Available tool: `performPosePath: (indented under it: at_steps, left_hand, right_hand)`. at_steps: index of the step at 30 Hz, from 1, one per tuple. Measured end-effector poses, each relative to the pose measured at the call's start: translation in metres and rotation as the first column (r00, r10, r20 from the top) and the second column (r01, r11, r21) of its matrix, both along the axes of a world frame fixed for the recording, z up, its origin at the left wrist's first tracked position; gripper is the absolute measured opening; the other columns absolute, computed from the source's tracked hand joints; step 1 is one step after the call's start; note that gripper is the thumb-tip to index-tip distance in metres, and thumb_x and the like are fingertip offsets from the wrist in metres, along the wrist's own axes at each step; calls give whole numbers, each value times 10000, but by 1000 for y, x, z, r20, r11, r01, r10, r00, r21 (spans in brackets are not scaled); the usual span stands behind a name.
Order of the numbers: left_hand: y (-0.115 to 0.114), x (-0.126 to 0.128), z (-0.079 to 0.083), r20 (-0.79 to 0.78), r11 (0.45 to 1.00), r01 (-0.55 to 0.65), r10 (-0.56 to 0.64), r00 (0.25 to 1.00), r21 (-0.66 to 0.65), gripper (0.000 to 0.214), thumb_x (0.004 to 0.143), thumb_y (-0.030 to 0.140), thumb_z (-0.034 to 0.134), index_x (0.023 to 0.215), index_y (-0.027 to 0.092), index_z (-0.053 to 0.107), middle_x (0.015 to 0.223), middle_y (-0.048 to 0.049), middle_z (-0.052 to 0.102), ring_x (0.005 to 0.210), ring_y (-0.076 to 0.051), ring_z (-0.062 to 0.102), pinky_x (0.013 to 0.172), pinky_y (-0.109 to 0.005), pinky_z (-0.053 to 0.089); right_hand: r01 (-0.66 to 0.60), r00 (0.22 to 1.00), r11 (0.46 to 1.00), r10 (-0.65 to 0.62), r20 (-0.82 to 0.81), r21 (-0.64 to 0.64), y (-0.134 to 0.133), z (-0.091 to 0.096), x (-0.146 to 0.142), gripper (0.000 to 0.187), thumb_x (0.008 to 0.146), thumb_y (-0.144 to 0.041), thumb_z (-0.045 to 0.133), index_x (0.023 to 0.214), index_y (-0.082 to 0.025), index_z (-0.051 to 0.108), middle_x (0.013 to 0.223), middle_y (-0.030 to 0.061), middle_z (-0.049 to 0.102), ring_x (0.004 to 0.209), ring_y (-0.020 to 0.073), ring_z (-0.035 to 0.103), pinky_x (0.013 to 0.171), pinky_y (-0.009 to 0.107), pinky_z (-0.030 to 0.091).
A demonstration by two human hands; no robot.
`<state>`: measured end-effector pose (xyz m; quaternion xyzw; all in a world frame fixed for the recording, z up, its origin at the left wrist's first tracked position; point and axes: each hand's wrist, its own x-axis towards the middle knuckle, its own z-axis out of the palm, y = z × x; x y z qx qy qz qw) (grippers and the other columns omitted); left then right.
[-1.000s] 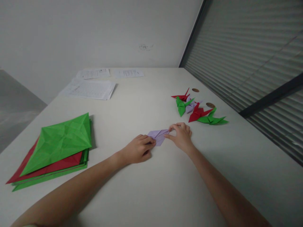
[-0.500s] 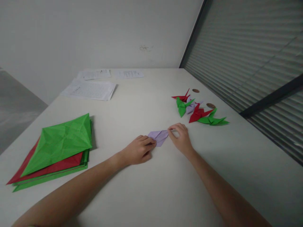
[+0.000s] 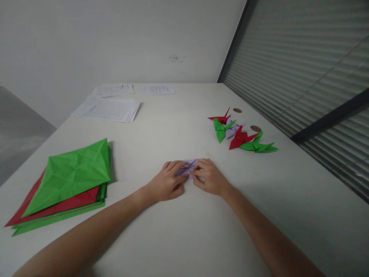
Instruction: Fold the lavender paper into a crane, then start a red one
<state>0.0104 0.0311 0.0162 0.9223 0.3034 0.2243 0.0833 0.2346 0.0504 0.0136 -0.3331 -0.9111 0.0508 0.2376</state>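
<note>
A small piece of folded purple origami paper (image 3: 188,166) lies on the white table between my hands. My left hand (image 3: 167,180) is closed on its left end, fingertips pressing it to the tabletop. From the other side my right hand (image 3: 210,177) pinches the paper's right part, thumb and fingers close together. The fingers of both hands cover much of the paper, and dark slits between its folds show in the middle.
On the left lies a stack of creased green and red paper sheets (image 3: 69,173). Folded paper cranes in red (image 3: 240,139), green (image 3: 220,130) and purple sit at the right, beside two brown discs (image 3: 255,128). Printed sheets (image 3: 112,110) lie at the back left; window blinds (image 3: 311,69) border the right.
My right hand has moved left and toward me, from the paper's right tip onto its middle. Less of the purple paper shows. The left hand has barely shifted.
</note>
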Motion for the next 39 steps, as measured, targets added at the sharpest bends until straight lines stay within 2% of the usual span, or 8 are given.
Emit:
performPosePath:
  at_steps: [8, 13, 20, 24, 28, 31, 34, 39]
  left_hand:
    - [3, -1, -9, 21, 1000, 5, -5, 1000, -18, 308, 825, 204, 531, 1123, 172, 601, 1297, -130, 616, 1211, -237, 569, 1048, -433, 399]
    - [3, 0, -9, 41, 999, 1, 1, 999, -43, 488, 812, 189, 532, 1296, 142, 492, 1288, -152, 619, 1212, -239, 573, 1038, -440, 418]
    - [2, 0, -6, 16, 999, -5, 5, 1000, -39, 351, 829, 182, 527, 1170, 158, 605, 1338, -132, 579, 1182, -257, 577, 1025, -444, 428]
    - [1, -1, -6, 53, 999, -27, 28, 998, -18, 421, 825, 198, 542, 1242, 153, 571, 1385, -154, 522, 1226, -274, 531, 1024, -445, 437]
    - [2, -1, -6, 31, 998, -64, 64, 997, -17, 417, 821, 221, 556, 1230, 145, 580, 1306, -147, 591, 1166, -271, 568, 995, -450, 450]
    - [2, 0, -6, -11, 998, -64, 64, 998, -11, 336, 828, 230, 554, 1143, 143, 633, 1272, -135, 621, 1163, -272, 571, 992, -453, 443]
    - [2, 1, -6, -32, 998, -56, 55, 998, -3, 329, 841, 244, 543, 1141, 152, 639, 1262, -135, 631, 1171, -274, 570, 986, -454, 441]
    - [2, 1, -4, -47, 998, -56, 57, 997, 15, 312, 830, 237, 550, 1114, 144, 641, 1233, -138, 629, 1091, -261, 593, 964, -436, 454]
  right_hand:
    - [-13, 1000, 1000, 12, -20, -29, -2, -4, -3, 170, 853, -187, 586, 981, -191, 698, 938, 77, 632, 907, 220, 538, 829, 387, 418]
    - [-32, 998, 998, 29, -53, -57, -2, -3, -3, 113, 846, -176, 597, 876, -203, 703, 914, 65, 628, 909, 213, 538, 841, 378, 424]
    - [44, 999, 998, -43, 20, -49, -3, 0, -7, 100, 846, -184, 613, 832, -206, 710, 836, 50, 623, 885, 215, 521, 793, 372, 396]
    - [48, 999, 997, -48, -1, -58, -3, -1, -8, 106, 841, -166, 611, 821, -203, 708, 844, 53, 627, 900, 214, 518, 800, 368, 399]
    - [22, 999, 998, -24, -29, -52, -2, -5, -5, 134, 854, -174, 595, 888, -215, 718, 851, 55, 638, 909, 217, 528, 822, 379, 412]
    - [57, 995, 998, -60, -79, -34, -2, -7, -3, 227, 871, -172, 564, 1038, -219, 709, 968, 70, 677, 981, 230, 543, 877, 408, 423]
    - [137, 985, 991, -137, -101, -5, -1, -9, -2, 326, 890, -192, 535, 1189, -221, 663, 1167, 84, 675, 1124, 265, 519, 960, 461, 408]
    - [166, 986, 986, -166, 15, -19, 0, -12, -5, 365, 926, -318, 542, 1270, -228, 625, 1312, 56, 633, 1281, 324, 432, 1015, 524, 364]
